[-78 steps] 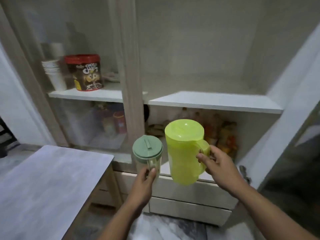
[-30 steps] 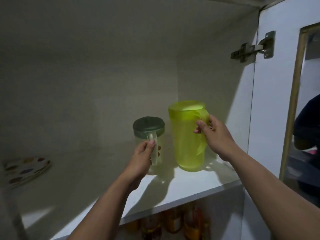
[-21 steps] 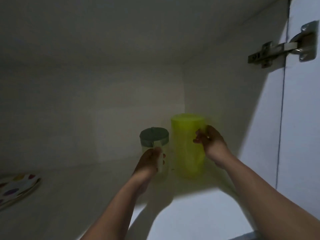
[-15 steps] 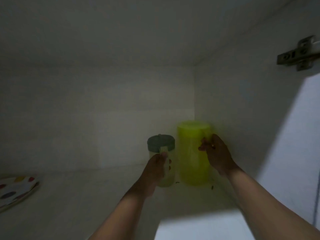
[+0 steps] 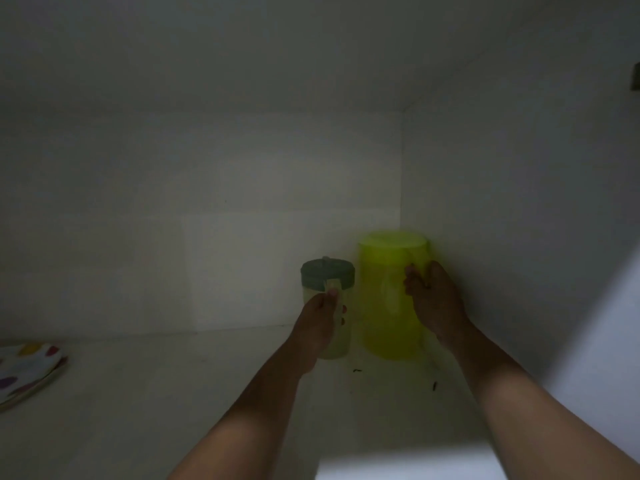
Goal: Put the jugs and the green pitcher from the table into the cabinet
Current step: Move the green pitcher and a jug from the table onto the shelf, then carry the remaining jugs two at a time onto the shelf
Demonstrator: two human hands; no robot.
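Observation:
Deep inside the dim cabinet, a bright green pitcher (image 5: 389, 303) stands upright in the back right corner of the shelf (image 5: 173, 393). My right hand (image 5: 434, 303) is wrapped around its handle on the right side. Just left of it stands a small clear jug (image 5: 327, 282) with a grey-green lid, close to the pitcher. My left hand (image 5: 317, 327) grips the jug's handle from the front, covering the lower part of its body. Both vessels look set down on the shelf near the back wall.
A plate with coloured dots (image 5: 27, 368) lies at the far left of the same shelf. The cabinet's right wall (image 5: 519, 220) runs close beside the pitcher. A few small dark specks (image 5: 434, 386) lie on the shelf in front of the pitcher.
Both hands carried the jug and pitcher from in front of the cabinet up onto the shelf, then pushed them back toward the rear right corner. The view moved further inside.

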